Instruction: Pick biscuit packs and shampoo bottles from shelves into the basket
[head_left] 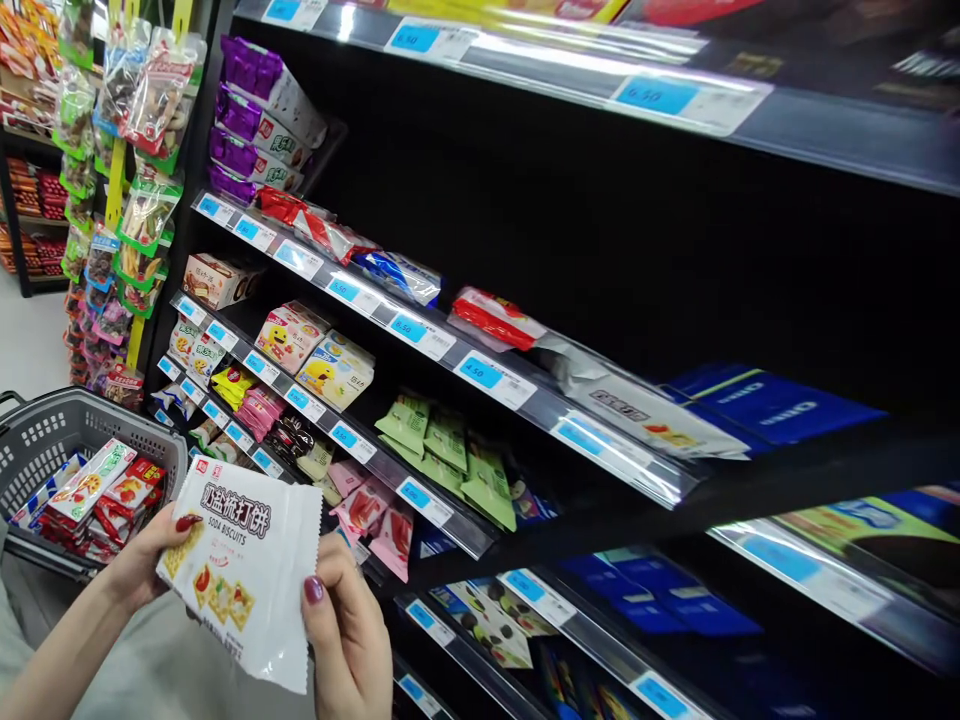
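Note:
A white packet of soda biscuits [251,560], printed with crackers, is held up in front of the shelves between my two hands. My left hand [154,555] grips its left edge, thumb on the front face. On the opposite side my right hand [345,625] pinches the crimped edge, its thumb in front and fingers curled behind. Both thumbs show dark red or purple nails. Beyond my left hand stands a grey shopping basket [90,410] containing several snack packs [97,490], mostly red and white.
Black shelves with blue-and-white price tags [495,378] slope down to the right. They carry purple packs [251,130], small boxes [334,368], green packets [450,450] and blue packs [780,405]. Bagged snacks [161,95] hang on strips at the left.

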